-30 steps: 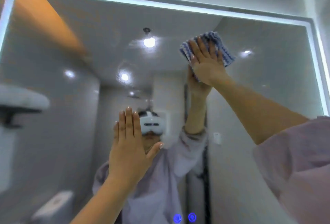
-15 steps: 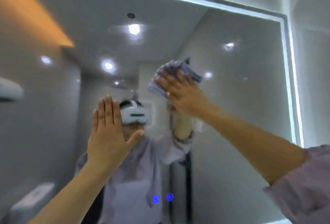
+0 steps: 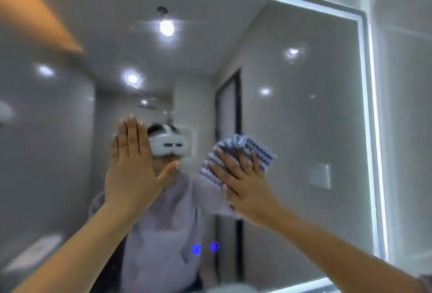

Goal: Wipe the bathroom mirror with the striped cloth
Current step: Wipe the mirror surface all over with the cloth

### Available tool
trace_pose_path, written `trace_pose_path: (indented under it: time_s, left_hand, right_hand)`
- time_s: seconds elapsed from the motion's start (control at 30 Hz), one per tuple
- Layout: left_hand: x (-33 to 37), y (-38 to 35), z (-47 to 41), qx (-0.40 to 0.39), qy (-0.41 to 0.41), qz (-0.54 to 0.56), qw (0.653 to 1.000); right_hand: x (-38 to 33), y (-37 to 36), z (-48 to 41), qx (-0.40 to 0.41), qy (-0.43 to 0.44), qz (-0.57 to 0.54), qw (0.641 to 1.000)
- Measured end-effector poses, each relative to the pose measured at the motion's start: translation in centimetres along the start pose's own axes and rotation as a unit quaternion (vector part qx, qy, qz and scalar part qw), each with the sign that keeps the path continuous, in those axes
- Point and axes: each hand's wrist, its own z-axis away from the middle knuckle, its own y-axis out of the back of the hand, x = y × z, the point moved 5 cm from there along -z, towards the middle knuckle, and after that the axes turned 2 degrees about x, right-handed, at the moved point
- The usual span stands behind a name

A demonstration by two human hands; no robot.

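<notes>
The bathroom mirror [image 3: 304, 129] fills most of the view, with a lit strip along its top and right edges. My right hand [image 3: 247, 187] presses the blue-and-white striped cloth [image 3: 236, 155] flat against the glass at mid-height, fingers spread and straight over the cloth. My left hand [image 3: 133, 166] lies flat on the mirror to the left of the cloth, fingers straight and together, thumb out. The lower part of the cloth is hidden under my right palm.
Two blue lit touch buttons [image 3: 205, 248] glow low on the mirror. The lit right edge [image 3: 371, 129] of the mirror meets a tiled wall [image 3: 406, 105]. The glass reflects ceiling lights, a dark door frame and a person in a pale shirt.
My right hand has slid the cloth down the mirror from near the top to mid-height. My left hand has stayed flat on the glass.
</notes>
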Motion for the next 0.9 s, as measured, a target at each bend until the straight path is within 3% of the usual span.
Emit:
trace_pose_path:
  time_s: [0.1, 0.2, 0.43, 0.57, 0.8, 0.9]
  left_hand:
    - [0.1, 0.0, 0.0, -0.002, -0.003, -0.001, 1.000]
    - [0.3, 0.1, 0.0, 0.002, -0.002, 0.001, 1.000]
    - [0.4, 0.3, 0.3, 0.001, -0.001, 0.005, 1.000]
    - [0.5, 0.6, 0.2, 0.002, -0.003, 0.012, 1.000]
    - [0.4, 0.2, 0.1, 0.019, -0.004, 0.015, 1.000]
    - [0.3, -0.1, -0.1, 0.025, -0.008, 0.014, 1.000]
  right_hand:
    - [-3.0, -1.5, 4.9, -0.041, 0.069, -0.006, 0.997]
    - [-2.2, -1.5, 4.7, -0.043, 0.071, -0.010, 0.996]
    - [4.0, 2.3, -5.2, 0.065, -0.097, 0.028, 0.993]
    - [5.6, 2.5, -7.8, 0.024, -0.176, -0.016, 0.984]
    - [1.8, 0.7, -2.6, 0.076, -0.142, 0.006, 0.987]
    - [-1.5, -1.1, 3.0, 0.055, -0.111, 0.000, 0.992]
